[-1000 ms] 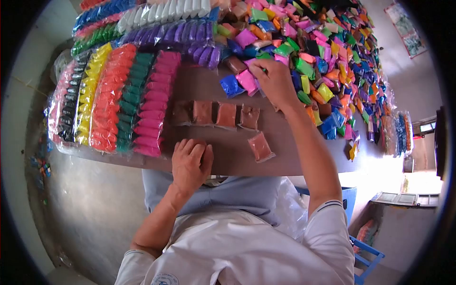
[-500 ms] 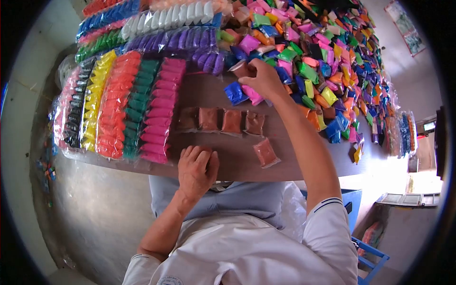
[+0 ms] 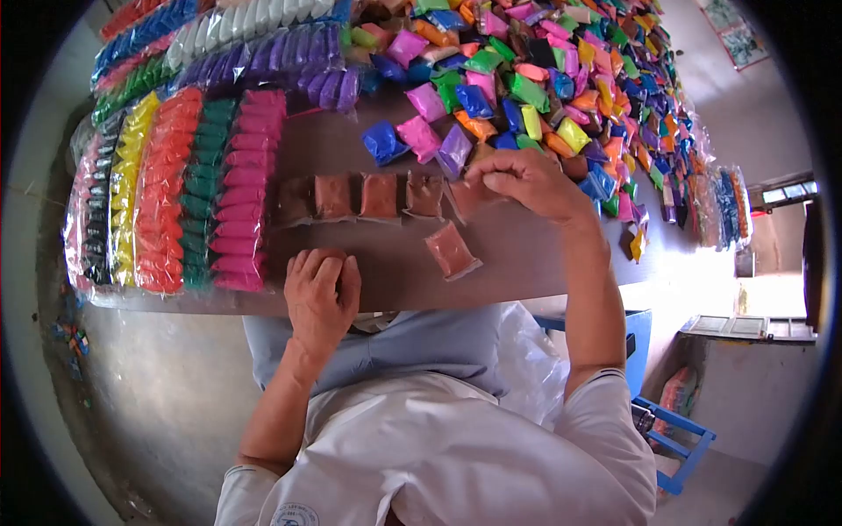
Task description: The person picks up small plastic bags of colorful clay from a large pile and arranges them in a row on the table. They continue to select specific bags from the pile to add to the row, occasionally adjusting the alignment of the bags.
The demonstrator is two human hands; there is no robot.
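Brown packet (image 3: 465, 200) pinched by the right hand's (image 3: 537, 182) thumb and fingers, just beside the right end of a row of similar packets (image 3: 379, 195). Left hand (image 3: 321, 291) curled near the table's (image 3: 395, 285) edge; cannot tell whether it grips anything. Packet probably light, squashy, slick-filmed; best held across its flat faces. Beyond: multicoloured heap (image 3: 561, 79).

My bare left hand (image 3: 322, 289) is back-up, fingers curled, left forearm (image 3: 285, 399) angling forward and inward from a bent elbow. My bare right hand (image 3: 539, 186) reaches farther out, bent inward at the wrist, thumb and index fingertips pinching, right forearm (image 3: 596, 298) pointing forward.
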